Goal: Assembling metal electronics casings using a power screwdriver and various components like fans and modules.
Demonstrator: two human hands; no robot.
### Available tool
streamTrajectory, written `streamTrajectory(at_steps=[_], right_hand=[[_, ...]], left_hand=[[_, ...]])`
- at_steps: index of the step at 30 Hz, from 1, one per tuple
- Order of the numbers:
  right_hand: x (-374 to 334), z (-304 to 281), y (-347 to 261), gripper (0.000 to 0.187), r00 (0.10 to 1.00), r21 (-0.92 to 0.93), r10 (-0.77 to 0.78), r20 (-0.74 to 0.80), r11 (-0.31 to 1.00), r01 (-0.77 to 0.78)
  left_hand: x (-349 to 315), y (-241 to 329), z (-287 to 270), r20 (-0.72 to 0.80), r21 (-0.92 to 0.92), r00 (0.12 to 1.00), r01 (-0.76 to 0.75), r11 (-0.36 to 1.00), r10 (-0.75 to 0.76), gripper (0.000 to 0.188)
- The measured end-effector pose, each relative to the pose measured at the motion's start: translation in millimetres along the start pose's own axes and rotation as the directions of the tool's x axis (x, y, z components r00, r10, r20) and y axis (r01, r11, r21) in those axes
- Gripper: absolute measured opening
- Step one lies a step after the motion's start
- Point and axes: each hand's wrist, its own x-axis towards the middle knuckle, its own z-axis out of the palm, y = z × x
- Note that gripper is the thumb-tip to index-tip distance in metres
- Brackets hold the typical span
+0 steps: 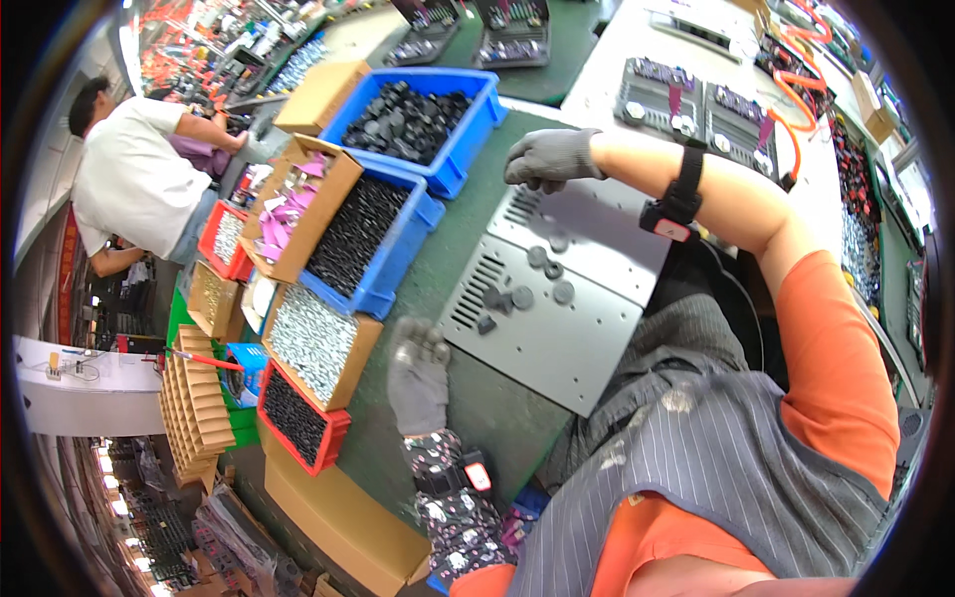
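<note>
Your left hand (418, 378) lies low over the green counter (507, 428), its gloved fingers loosely bent just beside the vented edge of the nearer grey metal panel (557, 348). Whether they grip anything you cannot tell from here. Your right hand (552, 159) hangs by the far corner of the farther grey metal panel (602, 234), its gloved fingers curled in toward the palm, and you cannot tell whether something small is hidden inside them. The two panels lie flat, side by side, to the right of your left fingers and on your body's side of your right fingers. Several dark round caps (522, 297) are scattered across them (one or two look tilted), to the right of your left fingers and nearer to you than your right ones. Left of your right fingers sits a blue bin (477, 139) of chunky black parts; a second blue bin (413, 249) of small black pieces stands up and to the left of your left fingers. Directly left of those fingers is a cardboard box (356, 370) of small silvery pieces, and left and slightly nearer you, a red tray (333, 443) holds small black ones.
</note>
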Motion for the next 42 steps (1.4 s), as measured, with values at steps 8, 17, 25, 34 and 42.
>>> streamTrajectory(at_steps=[8,17,25,34,42], right_hand=[[36,-24,-57,0.032,0.959,0.210,-0.206,-0.197,0.946,0.246],[-148,11,78,0.038,0.918,0.403,-0.330,0.220,0.888,0.223],[-329,-20,187,0.031,0.864,-0.042,0.472,-0.176,0.873,-0.486],[-278,10,247,0.058,0.783,0.319,0.093,-0.615,0.937,0.139],[-243,16,261,0.032,0.804,0.433,0.141,-0.578,0.888,0.156]], left_hand=[[3,0,-3,0.122,0.016,0.992,0.003,1.000,-0.005,0.044],[2,-1,-3,0.085,0.005,0.996,0.031,0.999,-0.032,0.038],[5,-1,-6,0.083,-0.054,0.996,0.021,0.998,-0.016,0.037],[10,-1,-18,0.265,-0.178,0.964,0.081,0.981,-0.031,0.035],[9,0,-16,0.297,-0.208,0.955,0.089,0.974,-0.024,0.034]])
